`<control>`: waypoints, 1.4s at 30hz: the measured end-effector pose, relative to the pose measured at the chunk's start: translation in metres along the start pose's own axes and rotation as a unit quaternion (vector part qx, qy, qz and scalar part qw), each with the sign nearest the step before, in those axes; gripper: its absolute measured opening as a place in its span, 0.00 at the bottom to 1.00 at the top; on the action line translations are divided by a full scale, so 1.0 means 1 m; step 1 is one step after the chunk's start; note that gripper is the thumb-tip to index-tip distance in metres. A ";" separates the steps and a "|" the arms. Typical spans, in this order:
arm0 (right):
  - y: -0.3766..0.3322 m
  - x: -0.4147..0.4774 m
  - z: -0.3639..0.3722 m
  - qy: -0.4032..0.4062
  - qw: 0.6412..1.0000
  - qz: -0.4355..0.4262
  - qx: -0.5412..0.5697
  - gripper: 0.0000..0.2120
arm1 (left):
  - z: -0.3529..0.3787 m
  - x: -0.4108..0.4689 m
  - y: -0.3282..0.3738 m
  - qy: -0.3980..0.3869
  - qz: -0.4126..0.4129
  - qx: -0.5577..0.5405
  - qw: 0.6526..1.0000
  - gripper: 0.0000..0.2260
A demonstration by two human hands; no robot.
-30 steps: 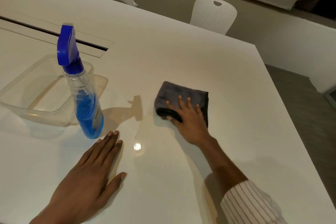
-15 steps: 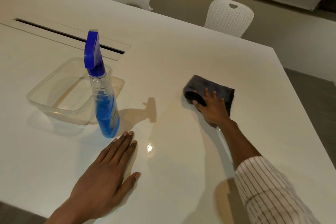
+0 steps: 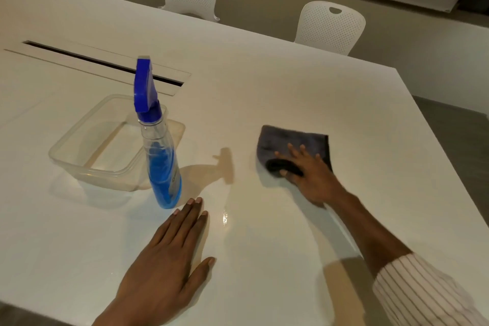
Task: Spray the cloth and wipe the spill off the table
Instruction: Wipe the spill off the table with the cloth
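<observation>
**Cloth pressed to white bench as spray bottle stands by**

A person's right hand (image 3: 308, 171) presses flat on a folded dark grey cloth (image 3: 289, 144) lying on a glossy white bench (image 3: 291, 92), right of centre. The fingers are spread over the cloth's near half and the thumb hooks under its rolled near-left edge, so the hand bears down on the cloth rather than gripping it in a fist. A striped white sleeve (image 3: 420, 291) covers the forearm at the lower right.

The left hand (image 3: 164, 262) lies palm down on the bench near its front edge, fingers straight and close together, thumb out to the side, holding nothing. The two hands are well apart.

A clear spray bottle (image 3: 162, 164) with a blue trigger head, partly filled with blue liquid, stands upright just beyond the left fingertips and casts a shadow toward the cloth. Behind it and to its left sits a clear plastic container (image 3: 87, 156), touching or just beside the bottle. A small wet glint (image 3: 225, 218) shines on the bench between the hands, near the left fingertips. A long dark cable slot (image 3: 87, 59) runs across the bench farther back, and three white perforated chairs (image 3: 330, 26) stand along the far side.
</observation>
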State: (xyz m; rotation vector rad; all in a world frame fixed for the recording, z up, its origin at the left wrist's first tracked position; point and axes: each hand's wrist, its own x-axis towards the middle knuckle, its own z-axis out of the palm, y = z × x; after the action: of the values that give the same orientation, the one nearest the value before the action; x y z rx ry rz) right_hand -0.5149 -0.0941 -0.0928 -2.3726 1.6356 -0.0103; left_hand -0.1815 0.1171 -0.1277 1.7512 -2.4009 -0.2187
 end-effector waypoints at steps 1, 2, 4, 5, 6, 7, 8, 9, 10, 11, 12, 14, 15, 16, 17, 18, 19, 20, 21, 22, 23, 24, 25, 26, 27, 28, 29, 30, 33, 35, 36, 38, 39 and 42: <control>0.004 0.017 -0.002 -0.002 1.000 0.024 -0.012 0.26 | 0.001 0.000 0.000 0.000 0.000 -0.002 1.000 0.37; 0.003 0.034 -0.003 -0.002 0.999 0.040 -0.029 0.27 | 0.001 -0.001 0.000 0.002 0.001 -0.004 1.000 0.37; -0.013 0.056 0.001 0.006 0.997 0.044 -0.058 0.28 | 0.001 0.000 -0.001 0.006 0.002 -0.003 1.000 0.37; -0.028 0.059 0.004 0.011 0.997 0.032 -0.067 0.28 | 0.000 0.000 -0.001 0.006 0.005 0.002 1.000 0.37; -0.044 0.058 0.008 0.014 0.997 0.013 -0.072 0.29 | -0.001 0.000 0.000 0.007 0.007 0.007 1.000 0.37; -0.060 0.052 0.013 0.014 0.997 -0.010 -0.072 0.30 | -0.001 0.001 0.000 0.008 0.009 0.012 1.000 0.37; -0.075 0.040 0.017 0.013 0.997 -0.034 -0.069 0.31 | -0.001 0.001 0.000 0.008 0.011 0.015 1.000 0.37; -0.089 0.025 0.022 0.013 0.996 -0.056 -0.070 0.32 | -0.001 0.001 -0.001 0.008 0.014 0.015 1.000 0.37; -0.098 0.007 0.027 0.017 0.994 -0.076 -0.075 0.32 | 0.000 0.002 -0.001 0.010 0.016 0.014 1.000 0.37; -0.103 -0.012 0.032 0.021 0.992 -0.095 -0.081 0.31 | 0.001 0.002 -0.002 0.012 0.016 0.015 1.000 0.37; -0.105 -0.032 0.037 0.025 0.990 -0.111 -0.087 0.30 | 0.001 0.003 -0.003 0.013 0.015 0.018 1.000 0.37; -0.095 -0.066 0.041 0.026 0.988 -0.124 -0.093 0.30 | 0.003 0.004 -0.005 0.018 0.012 0.023 1.000 0.36; -0.085 -0.076 0.040 0.024 0.988 -0.121 -0.095 0.30 | 0.005 0.004 -0.007 0.023 0.012 0.017 1.000 0.35; -0.073 -0.080 0.035 0.020 0.989 -0.110 -0.095 0.30 | 0.008 0.003 -0.009 0.029 0.012 0.005 0.999 0.33; -0.061 -0.078 0.029 0.015 0.992 -0.087 -0.093 0.30 | 0.012 0.002 -0.010 0.036 0.009 -0.011 0.999 0.31; -0.051 -0.071 0.023 0.010 0.995 -0.057 -0.084 0.30 | 0.015 0.001 -0.011 0.042 0.005 -0.029 0.999 0.30; -0.043 -0.060 0.017 0.006 0.997 -0.027 -0.070 0.30 | 0.017 -0.001 -0.012 0.049 0.000 -0.043 0.998 0.29; -0.037 -0.047 0.013 0.003 0.998 -0.005 -0.056 0.29 | 0.018 -0.002 -0.012 0.056 -0.003 -0.051 0.997 0.28; -0.034 -0.033 0.012 0.002 0.999 0.011 -0.050 0.29 | 0.018 -0.003 -0.011 0.062 -0.004 -0.054 0.997 0.28; -0.035 -0.020 0.013 0.005 0.998 0.023 -0.051 0.28 | 0.016 -0.003 -0.010 0.067 -0.005 -0.052 0.996 0.28; -0.041 -0.010 0.016 0.008 0.998 0.031 -0.055 0.28 | 0.014 -0.003 -0.009 0.069 -0.006 -0.044 0.997 0.27; -0.050 -0.004 0.021 0.011 0.998 0.034 -0.056 0.29 | 0.012 -0.003 -0.007 0.070 -0.008 -0.034 0.997 0.26; -0.061 -0.002 0.026 0.016 0.998 0.028 -0.057 0.29 | 0.010 -0.004 -0.006 0.070 -0.011 -0.027 0.997 0.26; -0.073 -0.005 0.032 0.020 0.998 0.011 -0.062 0.29 | 0.008 -0.004 -0.005 0.070 -0.017 -0.022 0.997 0.26; -0.086 -0.015 0.038 0.025 0.997 -0.013 -0.067 0.30 | 0.006 -0.004 -0.005 0.069 -0.024 -0.019 0.997 0.26; -0.099 -0.030 0.043 0.032 0.996 -0.038 -0.072 0.30 | 0.004 -0.005 -0.004 0.069 -0.028 -0.015 0.997 0.27; -0.109 -0.048 0.048 0.038 0.994 -0.063 -0.077 0.31 | 0.002 -0.005 -0.004 0.068 -0.032 -0.011 0.997 0.28; -0.116 -0.068 0.051 0.038 0.992 -0.086 -0.083 0.31 | 0.000 -0.005 -0.003 0.066 -0.037 -0.006 0.997 0.30; -0.117 -0.132 0.056 0.017 0.987 -0.135 -0.091 0.33 | -0.004 -0.007 -0.001 0.062 -0.054 0.002 0.997 0.31; -0.100 -0.163 0.056 0.025 0.983 -0.152 -0.104 0.34 | -0.003 -0.008 -0.001 0.063 -0.065 -0.004 0.996 0.30; -0.088 -0.171 0.053 0.026 0.982 -0.149 -0.108 0.34 | -0.002 -0.008 0.000 0.065 -0.069 -0.009 0.995 0.30; -0.061 -0.169 0.047 0.019 0.988 -0.117 -0.104 0.34 | -0.001 -0.009 -0.001 0.068 -0.070 -0.013 0.995 0.28; -0.049 -0.161 0.043 0.019 0.990 -0.093 -0.100 0.33 | -0.001 -0.009 -0.001 0.067 -0.068 -0.013 0.995 0.28; -0.033 -0.120 0.035 0.036 0.995 -0.027 -0.085 0.30 | -0.001 -0.009 0.000 0.066 -0.062 -0.015 0.996 0.29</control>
State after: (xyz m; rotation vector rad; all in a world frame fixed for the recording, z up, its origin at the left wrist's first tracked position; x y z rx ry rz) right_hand -0.5235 0.0346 -0.1022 -2.5706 1.6648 0.0356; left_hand -0.1782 0.1260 -0.1272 1.8415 -2.1895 -0.1485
